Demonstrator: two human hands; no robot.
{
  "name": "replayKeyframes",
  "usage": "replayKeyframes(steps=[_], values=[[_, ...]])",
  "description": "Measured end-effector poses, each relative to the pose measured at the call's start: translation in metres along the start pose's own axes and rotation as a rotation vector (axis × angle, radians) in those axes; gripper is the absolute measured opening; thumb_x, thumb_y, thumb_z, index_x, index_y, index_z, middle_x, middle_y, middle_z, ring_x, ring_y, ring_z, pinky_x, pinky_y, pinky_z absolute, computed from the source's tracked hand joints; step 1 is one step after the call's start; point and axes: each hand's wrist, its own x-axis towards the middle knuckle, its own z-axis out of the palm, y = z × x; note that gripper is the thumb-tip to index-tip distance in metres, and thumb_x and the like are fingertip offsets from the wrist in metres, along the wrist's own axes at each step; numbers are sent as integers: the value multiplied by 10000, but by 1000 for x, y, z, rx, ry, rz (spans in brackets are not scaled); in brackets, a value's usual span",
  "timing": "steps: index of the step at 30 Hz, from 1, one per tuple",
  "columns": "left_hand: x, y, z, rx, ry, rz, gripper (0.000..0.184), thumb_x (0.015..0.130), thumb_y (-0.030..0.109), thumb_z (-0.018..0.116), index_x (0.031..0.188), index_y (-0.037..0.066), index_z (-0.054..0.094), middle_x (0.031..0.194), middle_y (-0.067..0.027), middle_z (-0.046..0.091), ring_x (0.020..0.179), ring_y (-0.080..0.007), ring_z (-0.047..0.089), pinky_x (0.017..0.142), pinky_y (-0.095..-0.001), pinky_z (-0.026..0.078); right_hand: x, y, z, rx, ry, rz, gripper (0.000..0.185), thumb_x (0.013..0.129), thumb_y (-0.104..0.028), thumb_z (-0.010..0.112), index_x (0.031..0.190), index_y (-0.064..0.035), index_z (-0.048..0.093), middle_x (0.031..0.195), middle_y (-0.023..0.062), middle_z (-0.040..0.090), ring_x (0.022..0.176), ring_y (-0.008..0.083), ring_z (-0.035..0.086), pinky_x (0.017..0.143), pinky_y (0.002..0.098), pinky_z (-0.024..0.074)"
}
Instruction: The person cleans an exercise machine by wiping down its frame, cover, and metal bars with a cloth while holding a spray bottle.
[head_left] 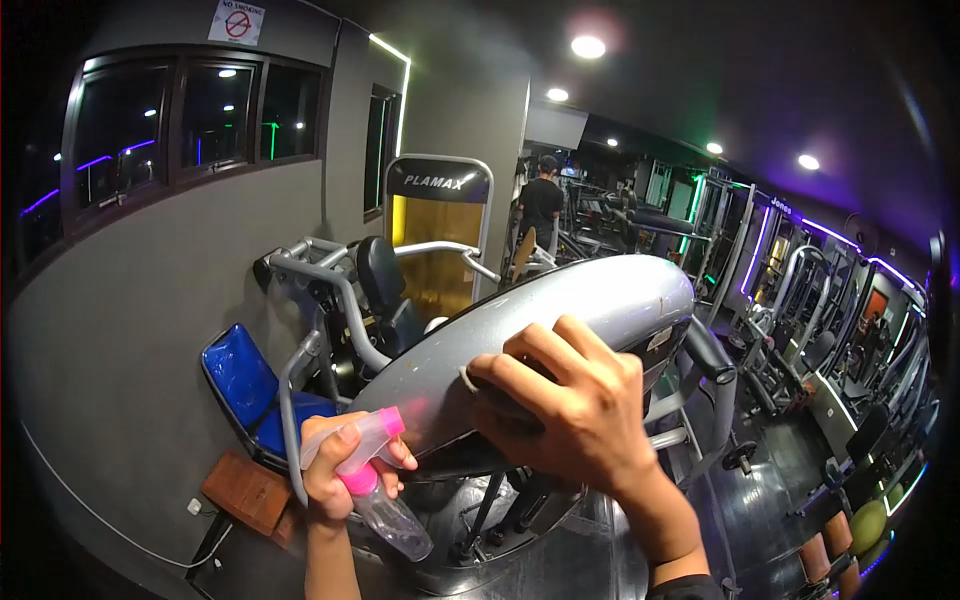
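Note:
A clear spray bottle [396, 520] with a pink collar and pink nozzle tip is gripped by my left hand [328, 478], fingers wrapped round its translucent trigger head. The nozzle points toward the silver curved cover [560, 310] of a gym machine. On the side of that cover rests my right hand [585, 405], its fingers bent over a dark, cloth-like piece [503, 408] with a pale edge. Most of that piece is hidden beneath the palm and in shadow. Small marks show on the silver surface.
Behind the cover stands a PLAMAX machine [440, 185] with bent grey bars. A blue chair [240, 375] and a brown wooden stool [247, 492] are by the left wall. A person in black [541, 203] stands farther back. Gym equipment [800, 290] fills the right side.

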Motion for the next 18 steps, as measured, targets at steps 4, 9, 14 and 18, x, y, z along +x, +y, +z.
replayKeyframes(steps=[4,9,14,18], values=[[0,1,-8,-60,-56,-75,543,877,367,456,815,-146,624,689,-238,643,432,-220,583,404,-266,484,18,49,-34,-39,-77,46,167,654,-178,732,790,-100,675,756,59,578,698,250,615,588,369,496],[1,1,-7,-13,-40,-58,610,871,435,492,744,-152,601,641,-272,621,370,-246,561,349,-294,482,45,69,-40,-190,-222,175,237,680,-229,748,883,-113,714,841,79,628,792,296,649,703,402,522],[-3,-1,-12,-47,-58,-60,528,879,349,454,818,-146,626,694,-246,649,419,-225,573,410,-274,479,63,22,7,31,-326,-52,299,695,-212,727,951,-92,629,839,82,629,847,314,644,721,438,514],[-4,3,-14,47,-39,-44,528,882,347,458,844,-154,619,711,-253,651,417,-240,566,404,-281,475,68,-2,14,61,-416,-87,252,712,-208,720,881,-63,603,855,138,651,859,314,655,724,434,516]])
